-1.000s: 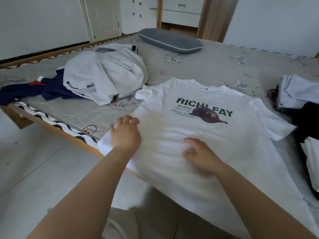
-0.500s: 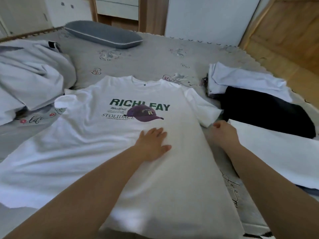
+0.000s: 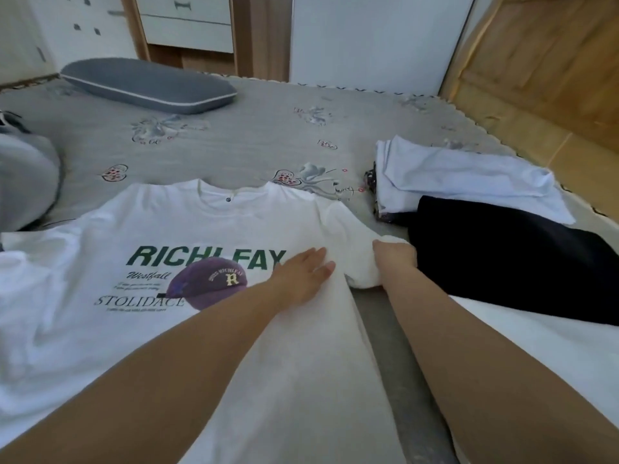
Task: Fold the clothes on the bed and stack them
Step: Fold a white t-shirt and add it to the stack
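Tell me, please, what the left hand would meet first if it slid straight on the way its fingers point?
Probably the bunched sleeve of the white T-shirt, which the right hand grips just ahead of the left hand.

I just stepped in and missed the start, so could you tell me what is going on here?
A person is folding clothes on a bed. A white T-shirt with a printed front lies spread flat, face up. The left hand presses flat on its chest, while the right hand grips the bunched sleeve on that side, apparently to fold it inward. Beside it lie a black garment and a pale blue garment, already folded. A grey pillow sits at the far end.
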